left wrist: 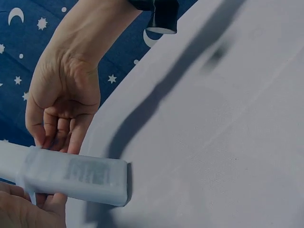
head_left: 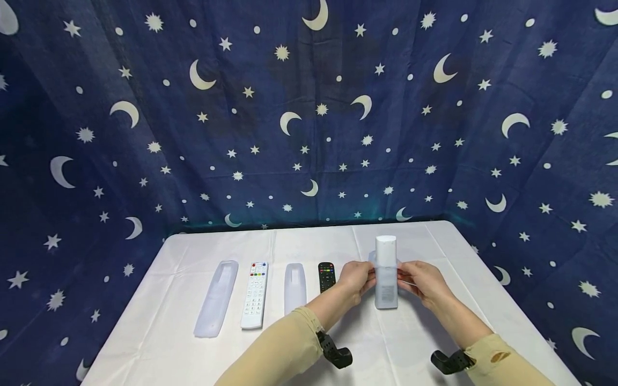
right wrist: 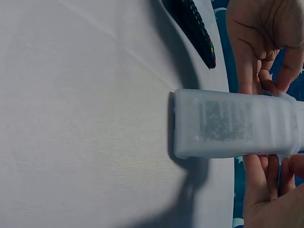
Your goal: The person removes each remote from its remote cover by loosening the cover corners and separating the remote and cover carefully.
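Observation:
A white remote control (head_left: pixel 385 246) is partly inside a translucent silicone cover (head_left: pixel 386 292), its upper end bare. A grey label shows through the cover in both wrist views. The remote stands tilted up, its covered end close to the tablecloth. My left hand (head_left: pixel 356 279) pinches the cover's opening from the left side. From the opposite side my right hand (head_left: pixel 425 281) pinches the same rim. In the right wrist view, the fingers of both hands lie along the sides of the cover (right wrist: pixel 228 123), near its open end.
To the left lie a long translucent cover (head_left: pixel 216 300), a white remote with coloured buttons (head_left: pixel 255 295), a shorter translucent cover (head_left: pixel 295 287) and a black remote (head_left: pixel 326 274), partly behind my left hand. A white cloth (head_left: pixel 164 321) covers the table; a starry blue curtain (head_left: pixel 309 134) hangs behind.

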A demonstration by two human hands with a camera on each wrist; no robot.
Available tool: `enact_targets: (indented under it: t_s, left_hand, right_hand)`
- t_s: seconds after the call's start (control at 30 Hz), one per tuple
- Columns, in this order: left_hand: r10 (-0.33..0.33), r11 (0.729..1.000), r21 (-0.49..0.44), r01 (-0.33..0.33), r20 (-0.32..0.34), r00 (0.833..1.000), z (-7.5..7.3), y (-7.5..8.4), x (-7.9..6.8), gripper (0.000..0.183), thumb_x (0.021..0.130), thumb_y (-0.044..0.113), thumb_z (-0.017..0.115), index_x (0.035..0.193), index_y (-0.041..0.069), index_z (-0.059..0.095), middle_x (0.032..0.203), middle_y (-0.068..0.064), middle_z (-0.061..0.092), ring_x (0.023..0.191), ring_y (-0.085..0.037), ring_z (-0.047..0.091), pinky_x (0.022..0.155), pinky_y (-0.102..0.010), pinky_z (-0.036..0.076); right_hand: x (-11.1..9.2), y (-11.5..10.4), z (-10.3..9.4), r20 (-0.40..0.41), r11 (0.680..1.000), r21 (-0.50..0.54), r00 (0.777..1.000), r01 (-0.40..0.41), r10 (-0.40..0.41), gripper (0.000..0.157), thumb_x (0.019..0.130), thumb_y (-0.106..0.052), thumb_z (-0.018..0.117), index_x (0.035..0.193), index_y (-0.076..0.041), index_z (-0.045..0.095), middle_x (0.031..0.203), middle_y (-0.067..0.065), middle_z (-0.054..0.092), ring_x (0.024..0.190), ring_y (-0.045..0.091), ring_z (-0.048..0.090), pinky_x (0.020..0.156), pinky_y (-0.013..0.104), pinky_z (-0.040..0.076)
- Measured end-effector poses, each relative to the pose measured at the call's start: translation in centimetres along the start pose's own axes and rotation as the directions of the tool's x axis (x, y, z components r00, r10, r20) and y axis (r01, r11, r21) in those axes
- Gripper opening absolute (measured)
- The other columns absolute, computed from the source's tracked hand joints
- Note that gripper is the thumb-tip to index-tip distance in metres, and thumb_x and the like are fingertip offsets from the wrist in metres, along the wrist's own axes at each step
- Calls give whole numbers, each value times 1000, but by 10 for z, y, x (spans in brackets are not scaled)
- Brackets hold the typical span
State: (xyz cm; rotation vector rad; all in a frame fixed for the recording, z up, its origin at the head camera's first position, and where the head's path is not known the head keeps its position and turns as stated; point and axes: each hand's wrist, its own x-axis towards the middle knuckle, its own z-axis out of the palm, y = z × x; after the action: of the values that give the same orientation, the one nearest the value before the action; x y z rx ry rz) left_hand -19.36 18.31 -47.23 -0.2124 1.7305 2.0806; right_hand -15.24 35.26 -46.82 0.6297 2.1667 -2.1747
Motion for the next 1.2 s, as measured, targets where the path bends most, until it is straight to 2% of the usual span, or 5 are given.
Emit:
enact_targets:
  t_s: [0.33, 0.67, 0.87, 1.07, 1.2]
  left_hand:
    - [-6, 1000, -6, 6, 33, 999, -6, -5, 2, 12, 95, 0, 53, 89, 1, 63, 72, -2, 60, 57, -3, 59, 71, -21, 59]
    - [40, 998, 37, -41, 28, 999, -1, -6, -1, 17, 95, 3, 57, 108, -5, 65, 90, -8, 65, 73, -11, 61, 75, -26, 59]
    - [104, 990, 91, -111, 78, 991, -2, -12, -4, 29, 92, 2, 63, 120, -7, 62, 100, -9, 68, 89, -19, 66, 85, -40, 59]
    - [189, 971, 135, -198, 77, 979, -1, -13, -6, 23, 92, 2, 70, 114, -1, 61, 98, -6, 72, 83, -16, 64, 76, -37, 58]
    - [226, 960, 144, -238, 96, 969, -1, -10, -5, 22, 93, 2, 69, 113, 3, 59, 101, -5, 71, 87, -15, 64, 78, -37, 57]
  right_hand:
    - [0, 13, 6, -22, 999, 37, 1000, 7, -6, 19, 98, 0, 53, 110, 15, 51, 90, 5, 65, 77, 4, 67, 79, 22, 58]
    - [-2, 14, 2, -14, 999, 34, 1000, -7, 8, 24, 98, -6, 56, 113, 13, 54, 96, 5, 68, 83, 7, 66, 81, 24, 59]
    - [-2, 17, 2, -29, 999, -39, 999, -17, 16, 29, 100, -15, 61, 114, 10, 57, 95, 2, 72, 83, 10, 68, 80, 28, 60]
    - [-1, 13, -1, -3, 999, -34, 1000, -10, 10, 33, 102, -20, 62, 119, 9, 57, 94, 2, 72, 82, 10, 68, 78, 27, 60]
    - [-2, 8, -3, 31, 1000, 26, 1000, -3, 2, 39, 104, -21, 60, 126, 10, 54, 96, 2, 72, 86, 10, 69, 83, 27, 59]
